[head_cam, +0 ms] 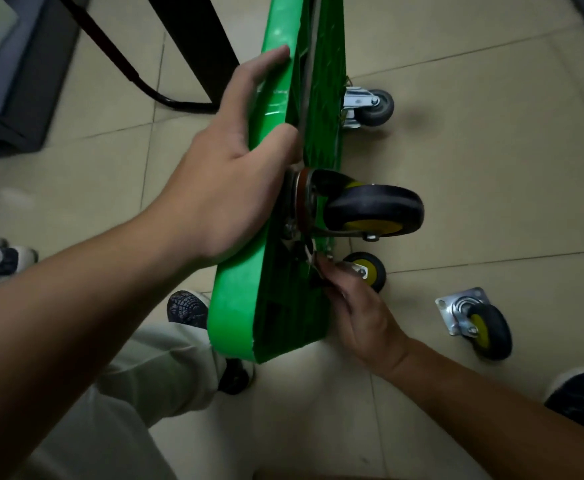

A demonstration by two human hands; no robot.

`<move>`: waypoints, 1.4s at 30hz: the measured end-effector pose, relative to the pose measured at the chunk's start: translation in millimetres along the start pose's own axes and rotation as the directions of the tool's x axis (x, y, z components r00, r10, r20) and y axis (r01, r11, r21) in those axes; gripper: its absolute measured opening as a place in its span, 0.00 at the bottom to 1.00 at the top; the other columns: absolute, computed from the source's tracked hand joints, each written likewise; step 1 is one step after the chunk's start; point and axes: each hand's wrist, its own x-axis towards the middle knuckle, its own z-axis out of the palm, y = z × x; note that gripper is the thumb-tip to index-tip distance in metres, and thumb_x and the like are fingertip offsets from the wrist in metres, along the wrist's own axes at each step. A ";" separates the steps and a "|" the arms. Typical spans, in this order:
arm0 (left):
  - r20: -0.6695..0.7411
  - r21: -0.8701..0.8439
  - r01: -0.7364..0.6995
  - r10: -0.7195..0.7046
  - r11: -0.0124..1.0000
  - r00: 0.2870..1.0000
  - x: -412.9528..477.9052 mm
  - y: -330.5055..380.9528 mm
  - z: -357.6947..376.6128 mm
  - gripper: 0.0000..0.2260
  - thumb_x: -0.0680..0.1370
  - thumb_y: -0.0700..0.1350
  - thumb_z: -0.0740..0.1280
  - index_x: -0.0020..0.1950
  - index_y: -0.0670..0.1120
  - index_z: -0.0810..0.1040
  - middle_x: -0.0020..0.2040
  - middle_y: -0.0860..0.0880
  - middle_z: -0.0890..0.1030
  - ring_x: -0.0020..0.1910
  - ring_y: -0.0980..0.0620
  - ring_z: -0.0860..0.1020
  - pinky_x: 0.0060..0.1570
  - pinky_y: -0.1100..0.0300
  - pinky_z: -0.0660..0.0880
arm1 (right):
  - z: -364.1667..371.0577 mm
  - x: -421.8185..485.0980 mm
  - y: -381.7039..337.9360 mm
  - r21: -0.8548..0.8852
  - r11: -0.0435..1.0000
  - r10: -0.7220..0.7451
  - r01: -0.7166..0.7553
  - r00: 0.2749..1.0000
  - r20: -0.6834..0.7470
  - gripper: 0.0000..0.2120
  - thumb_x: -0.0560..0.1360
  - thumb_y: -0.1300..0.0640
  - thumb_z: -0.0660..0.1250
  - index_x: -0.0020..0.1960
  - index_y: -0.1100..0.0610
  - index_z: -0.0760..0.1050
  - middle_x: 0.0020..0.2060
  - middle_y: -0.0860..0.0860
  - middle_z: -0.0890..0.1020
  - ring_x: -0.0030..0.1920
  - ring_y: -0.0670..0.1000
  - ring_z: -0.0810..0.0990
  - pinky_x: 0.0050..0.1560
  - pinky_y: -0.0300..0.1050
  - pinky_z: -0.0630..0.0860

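A green plastic trolley platform (pixel 238 306) stands on its edge on the floor, its ribbed underside facing right. My left hand (pixel 228 174) grips its top edge, thumb hooked over onto the underside. A black caster with a yellow hub (pixel 373 209) is mounted just right of that hand. My right hand (pixel 356 306) reaches under this caster and pinches a small metal tool or fastener (pixel 313 259) at its mounting plate; what it is cannot be made out. A smaller yellow-hub caster (pixel 370 270) shows behind my fingers, and a grey caster (pixel 373 107) sits further up the platform.
A loose caster with a square metal plate (pixel 474 322) lies on the beige tiled floor to the right. My knee in light trousers and dark shoes (pixel 186 306) are below the platform. Black furniture legs (pixel 193 46) and a dark cabinet (pixel 17 98) stand at upper left.
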 end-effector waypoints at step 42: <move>0.033 0.040 0.068 -0.069 0.997 0.997 -10.9 13.0 -2.9 0.27 0.79 0.54 0.58 0.77 0.67 0.56 0.57 0.47 0.78 0.52 0.42 0.79 0.57 0.47 0.76 | -32.2 55.2 -168.3 0.443 0.334 0.788 -0.832 0.504 0.353 0.21 0.83 0.66 0.61 0.75 0.60 0.66 0.33 0.58 0.80 0.30 0.56 0.83 0.33 0.46 0.81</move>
